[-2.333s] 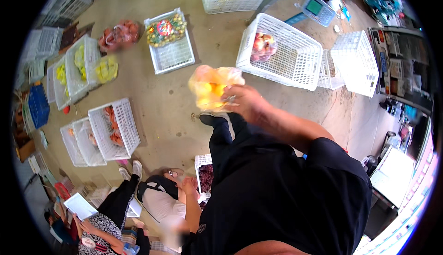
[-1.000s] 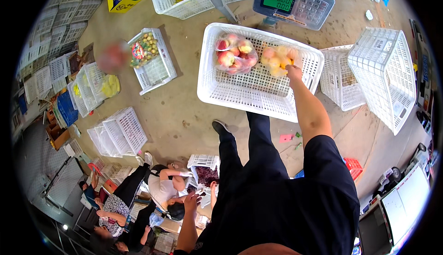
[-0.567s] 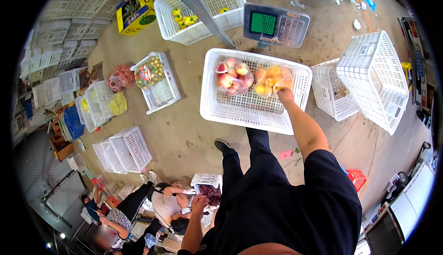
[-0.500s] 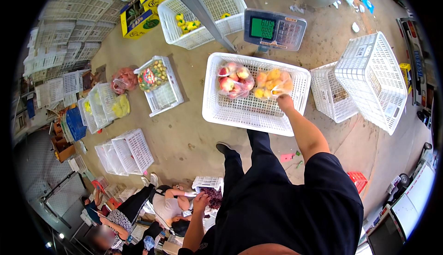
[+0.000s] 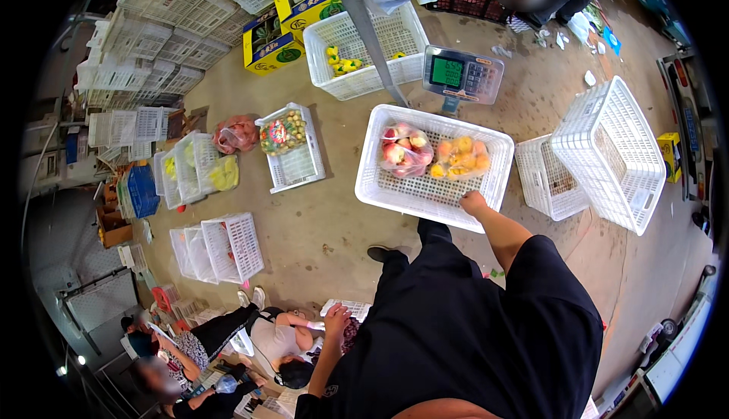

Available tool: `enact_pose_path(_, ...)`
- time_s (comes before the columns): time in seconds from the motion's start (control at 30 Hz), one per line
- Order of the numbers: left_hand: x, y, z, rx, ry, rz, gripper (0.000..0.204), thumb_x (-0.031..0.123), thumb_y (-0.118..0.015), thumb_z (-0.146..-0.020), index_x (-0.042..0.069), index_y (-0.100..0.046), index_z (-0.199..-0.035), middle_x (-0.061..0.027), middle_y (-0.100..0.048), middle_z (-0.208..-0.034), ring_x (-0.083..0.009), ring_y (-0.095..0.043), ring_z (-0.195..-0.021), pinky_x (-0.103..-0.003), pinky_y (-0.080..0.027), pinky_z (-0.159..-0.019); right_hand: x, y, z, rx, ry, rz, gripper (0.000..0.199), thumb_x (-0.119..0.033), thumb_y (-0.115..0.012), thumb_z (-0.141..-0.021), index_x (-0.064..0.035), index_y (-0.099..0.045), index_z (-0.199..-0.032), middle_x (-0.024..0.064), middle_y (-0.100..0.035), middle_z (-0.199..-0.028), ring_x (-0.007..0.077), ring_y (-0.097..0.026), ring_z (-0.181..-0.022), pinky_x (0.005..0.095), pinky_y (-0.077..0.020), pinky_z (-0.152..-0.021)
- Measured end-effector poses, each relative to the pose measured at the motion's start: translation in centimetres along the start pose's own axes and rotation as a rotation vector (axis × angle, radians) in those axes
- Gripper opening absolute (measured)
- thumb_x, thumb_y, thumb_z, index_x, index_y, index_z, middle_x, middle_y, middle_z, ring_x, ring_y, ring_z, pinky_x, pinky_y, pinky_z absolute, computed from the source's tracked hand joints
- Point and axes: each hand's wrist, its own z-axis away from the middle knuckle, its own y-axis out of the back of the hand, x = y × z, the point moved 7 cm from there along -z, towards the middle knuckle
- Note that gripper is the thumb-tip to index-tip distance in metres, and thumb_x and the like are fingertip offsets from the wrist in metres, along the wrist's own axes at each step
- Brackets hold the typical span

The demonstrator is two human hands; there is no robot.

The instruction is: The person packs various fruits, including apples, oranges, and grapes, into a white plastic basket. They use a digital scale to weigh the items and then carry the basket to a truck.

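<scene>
A white perforated crate (image 5: 380,192) stands before me on a scale. Inside it, on the left, is a clear plastic bag of red-and-yellow peaches (image 5: 405,151). Beside that lies a bag of yellow-orange fruit (image 5: 460,159). My right hand (image 5: 473,203) hangs over the crate's near side, apart from the yellow bag, its fingers curled with nothing visible in them. Off to my left side, my left hand (image 5: 336,320) is held low with its fingers loosely apart and nothing seen in it. Dark grapes in a white crate (image 5: 351,334) show beyond it.
The scale's display (image 5: 462,75) and a metal post (image 5: 372,36) stand behind the crate. Stacked white crates (image 5: 607,157) are on the right. A crate of small round fruit (image 5: 295,146) sits left. Other people (image 5: 281,339) are at the lower left.
My right hand has let go of the yellow fruit bag and drawn back toward the crate's near rim. The whole view has shifted slightly. My left hand's fingers have loosened.
</scene>
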Motion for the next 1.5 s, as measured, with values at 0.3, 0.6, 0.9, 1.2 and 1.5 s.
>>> enact_pose_path(0.3,-2.3,1.3,-0.4,-0.005,-0.027,0.116,0.039,0.016,-0.061,-0.083,0.007,-0.05,-0.119,-0.0041,-0.061,-0.095,-0.0169,-0.062,-0.081,-0.027,-0.047,-0.063,-4.8,3.0,-1.2,-0.067,0.005,-0.018,0.028,-0.023,-0.059,-0.073,0.0003,-0.069,-0.086,0.0176,-0.066,-0.075,0.027,-0.065,-0.069,0.0371,-0.0509,-0.068)
enact_pose_path(0.6,-2.6,0.6,-0.2,-0.042,-0.049,0.157,0.039,0.015,-0.061,-0.084,0.004,-0.048,-0.119,-0.0079,-0.059,-0.096,-0.0202,-0.062,-0.08,-0.03,-0.05,-0.064,-4.7,4.2,-3.8,-0.012,0.04,-0.05,0.028,-0.021,-0.057,-0.075,0.0001,-0.067,-0.089,0.0139,-0.065,-0.071,0.0248,-0.064,-0.065,0.0351,-0.0507,-0.062)
enact_pose_path(0.9,-0.1,-0.4,1.9,0.036,-0.067,0.175,0.032,0.018,-0.059,-0.087,0.005,-0.049,-0.114,-0.0024,-0.059,-0.086,-0.0129,-0.06,-0.074,-0.025,-0.048,-0.058,-5.6,5.4,-4.5,-0.005,0.082,-0.001,0.029,-0.022,-0.055,-0.076,0.0001,-0.067,-0.089,0.0181,-0.066,-0.077,0.0291,-0.065,-0.072,0.0379,-0.0507,-0.069)
enact_pose_path(1.2,-1.6,0.7,2.5,0.012,-0.024,0.155,0.031,0.015,-0.057,-0.086,0.006,-0.053,-0.115,-0.0036,-0.062,-0.092,-0.0124,-0.061,-0.08,-0.026,-0.048,-0.064,-11.2,17.9,-5.4,0.528,0.092,-0.008,0.05,-0.021,-0.059,-0.074,-0.0051,-0.049,-0.121,0.0238,-0.051,-0.122,0.039,-0.05,-0.11,0.0434,-0.0428,-0.092)
enact_pose_path(1.5,-0.3,0.6,3.6,0.081,-0.048,0.125,0.03,0.014,-0.057,-0.085,0.006,-0.055,-0.114,-0.0021,-0.062,-0.087,-0.0112,-0.061,-0.074,-0.023,-0.047,-0.06,-13.8,24.0,-8.5,0.668,0.202,0.028,0.078,-0.024,-0.064,-0.07,-0.0128,-0.03,-0.139,0.0208,-0.026,-0.144,0.0415,-0.037,-0.124,0.044,-0.0353,-0.101)
